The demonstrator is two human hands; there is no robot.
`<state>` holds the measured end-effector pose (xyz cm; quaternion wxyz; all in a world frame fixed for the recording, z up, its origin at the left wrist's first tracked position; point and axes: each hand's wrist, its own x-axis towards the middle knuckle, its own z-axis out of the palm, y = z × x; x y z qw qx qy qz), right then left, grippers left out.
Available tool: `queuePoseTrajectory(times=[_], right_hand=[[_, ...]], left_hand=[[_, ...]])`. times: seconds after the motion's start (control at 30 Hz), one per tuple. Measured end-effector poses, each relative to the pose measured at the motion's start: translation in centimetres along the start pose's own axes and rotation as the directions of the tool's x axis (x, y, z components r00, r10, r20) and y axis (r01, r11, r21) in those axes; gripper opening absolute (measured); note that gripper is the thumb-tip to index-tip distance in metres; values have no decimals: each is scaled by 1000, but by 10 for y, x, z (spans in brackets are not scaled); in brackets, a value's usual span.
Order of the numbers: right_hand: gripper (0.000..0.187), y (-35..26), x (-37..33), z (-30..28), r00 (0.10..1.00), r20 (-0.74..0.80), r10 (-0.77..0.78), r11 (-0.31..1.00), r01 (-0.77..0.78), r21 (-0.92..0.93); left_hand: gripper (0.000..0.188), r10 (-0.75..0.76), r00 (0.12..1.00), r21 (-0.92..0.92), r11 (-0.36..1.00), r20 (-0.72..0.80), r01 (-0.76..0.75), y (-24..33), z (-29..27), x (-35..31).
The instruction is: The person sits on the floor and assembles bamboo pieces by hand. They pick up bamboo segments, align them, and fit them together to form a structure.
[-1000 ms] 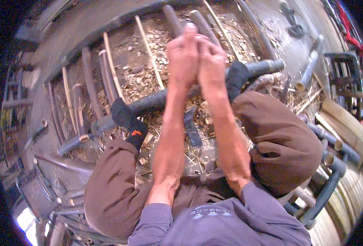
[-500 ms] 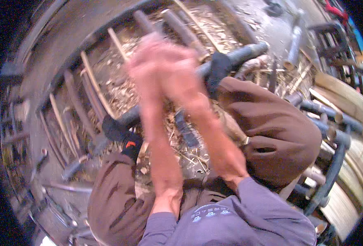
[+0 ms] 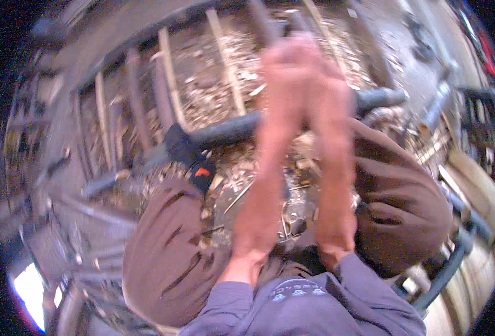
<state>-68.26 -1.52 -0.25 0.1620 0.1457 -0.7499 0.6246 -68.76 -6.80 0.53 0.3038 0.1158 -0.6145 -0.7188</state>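
Both arms stretch forward, with my left hand (image 3: 284, 70) and my right hand (image 3: 325, 81) side by side and close together. Motion smears their fingers, so neither their grip nor anything held between them can be made out. Beneath them a dark grey round pole (image 3: 230, 130) lies crosswise, and the hands and forearms cover its middle. My left foot, in a dark shoe (image 3: 183, 148), rests against this pole near its left part. Brown trouser legs are spread on either side of my forearms.
Pale narrow slats (image 3: 225, 61) and darker brown bars (image 3: 138, 92) run away from me beyond the pole. Wood chips (image 3: 202, 89) litter the floor between them. Grey pipe-like pieces (image 3: 437, 106) and a curved wooden piece (image 3: 477, 179) lie at the right.
Both hands have shifted to the right across the picture, still close together. The whole view has also turned somewhat, and my right foot is now hidden behind my arm.
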Motion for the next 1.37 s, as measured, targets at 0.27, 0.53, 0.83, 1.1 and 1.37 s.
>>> queuePoseTrajectory(times=[0.27, 0.53, 0.83, 1.1, 1.37], right_hand=[[29, -50, 2, 11, 961, 35, 274, 931, -256, -261], [24, -9, 8, -24, 988, 88, 129, 936, -92, -339], [24, -22, -34, 28, 979, 56, 198, 928, -168, -333], [29, -212, 8, -19, 937, 6, -349, 852, 320, -415], [34, -279, 20, -236, 594, 206, -778, 446, 753, -484]], left_hand=[[29, -20, 998, 280, 960, 64, 1, 24, 7, -7], [33, 13, 996, 87, 996, 91, -21, 31, -7, -6], [22, 54, 998, 445, 893, 37, -65, 25, -36, -14], [23, 368, 914, 386, 829, 169, -405, 190, -66, -5], [36, 9, 1000, 524, 851, -28, 7, 98, -171, 10]])
